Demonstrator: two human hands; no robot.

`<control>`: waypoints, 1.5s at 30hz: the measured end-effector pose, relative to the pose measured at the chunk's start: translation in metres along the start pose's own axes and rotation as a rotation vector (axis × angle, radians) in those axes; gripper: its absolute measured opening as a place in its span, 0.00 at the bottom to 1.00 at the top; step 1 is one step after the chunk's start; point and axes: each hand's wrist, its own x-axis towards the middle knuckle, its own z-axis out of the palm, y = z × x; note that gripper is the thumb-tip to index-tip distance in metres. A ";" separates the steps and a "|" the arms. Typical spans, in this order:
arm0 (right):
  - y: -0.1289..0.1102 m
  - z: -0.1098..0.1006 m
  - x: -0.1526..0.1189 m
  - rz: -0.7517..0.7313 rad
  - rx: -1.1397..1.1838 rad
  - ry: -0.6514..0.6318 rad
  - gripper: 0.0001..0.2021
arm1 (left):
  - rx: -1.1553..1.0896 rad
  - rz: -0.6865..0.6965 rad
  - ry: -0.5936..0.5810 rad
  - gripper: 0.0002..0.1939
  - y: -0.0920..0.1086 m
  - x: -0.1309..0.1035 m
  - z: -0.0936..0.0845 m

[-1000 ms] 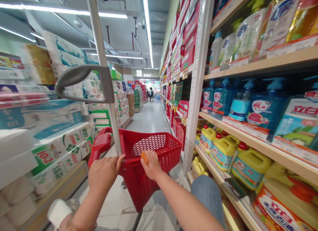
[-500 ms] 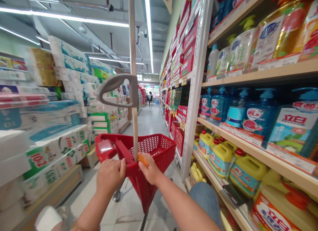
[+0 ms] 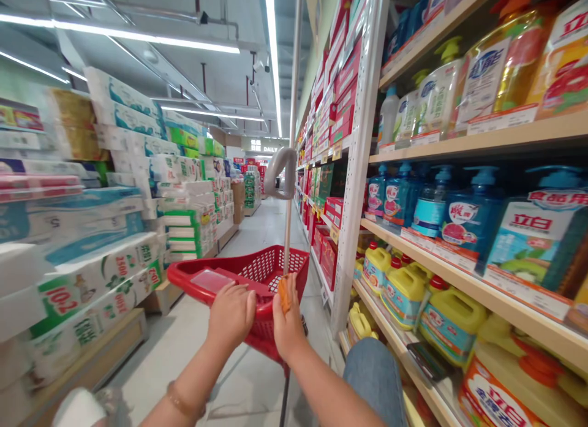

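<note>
cart pole (image 3: pixel 294 78): top cut off | orange item (image 3: pixel 285 294): partly hidden by right hand (image 3: pixel 288 330) | left-edge packs (image 3: pixel 18 261): blurred

White letters spell "DAILY" on the overhead sign (image 3: pixel 263 146) at the aisle's far end. Stacked paper packs (image 3: pixel 94 289) at left carry "10·2" and "2500." At right, "立白" marks a blue pump bottle (image 3: pixel 533 237), its upper label reading "食品用," and a yellow jug (image 3: pixel 512 372) bearing "金牌." Print on the price tags (image 3: pixel 528 287) is too small to read.

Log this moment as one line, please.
left hand: on red cart, near edge | right hand: holding orange item at cart edge | right shelves: yellow jugs
</note>
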 end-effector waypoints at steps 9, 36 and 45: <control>-0.038 -0.066 0.027 -0.182 -0.349 -0.253 0.17 | -0.015 0.032 -0.156 0.20 0.003 0.025 -0.009; -0.039 -0.031 0.056 -0.232 -0.405 -0.150 0.19 | 0.148 -0.088 -0.482 0.26 -0.011 0.039 -0.018; -0.024 -0.046 0.068 -0.119 -0.501 -0.118 0.20 | 0.056 -0.159 -0.548 0.32 0.015 0.034 -0.024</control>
